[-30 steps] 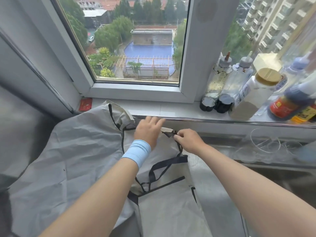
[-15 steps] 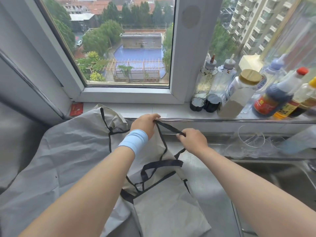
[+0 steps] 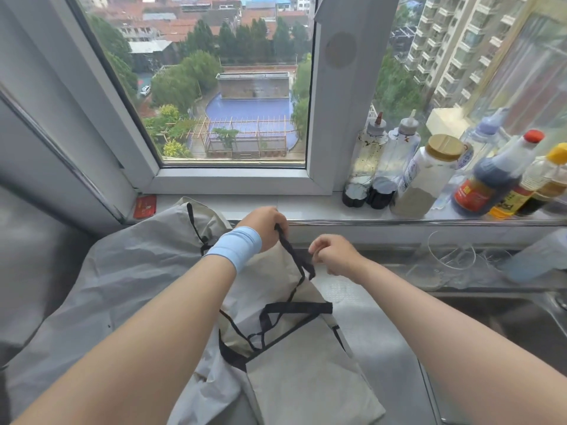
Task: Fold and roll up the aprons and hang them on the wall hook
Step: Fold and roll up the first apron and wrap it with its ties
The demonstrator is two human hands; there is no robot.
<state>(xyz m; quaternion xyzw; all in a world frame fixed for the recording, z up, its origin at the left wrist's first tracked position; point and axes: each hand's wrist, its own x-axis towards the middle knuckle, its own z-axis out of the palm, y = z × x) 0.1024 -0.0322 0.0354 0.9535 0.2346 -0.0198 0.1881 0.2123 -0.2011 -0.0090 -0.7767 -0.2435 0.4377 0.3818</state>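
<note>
Head view: we are tidying a light, floppy apron (image 3: 306,381).
Our left hand (image 3: 266,229) is gripping its thin strap (image 3: 293,251), right hand (image 3: 336,256) seemingly pinching it too: likely the surest hold.

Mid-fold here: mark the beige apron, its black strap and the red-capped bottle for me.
beige apron (image 3: 306,381), head view, on the flat panel nearest the camera.
black strap (image 3: 291,249), head view, on the lifted stretch.
red-capped bottle (image 3: 497,174), head view, on its dark body.
</note>
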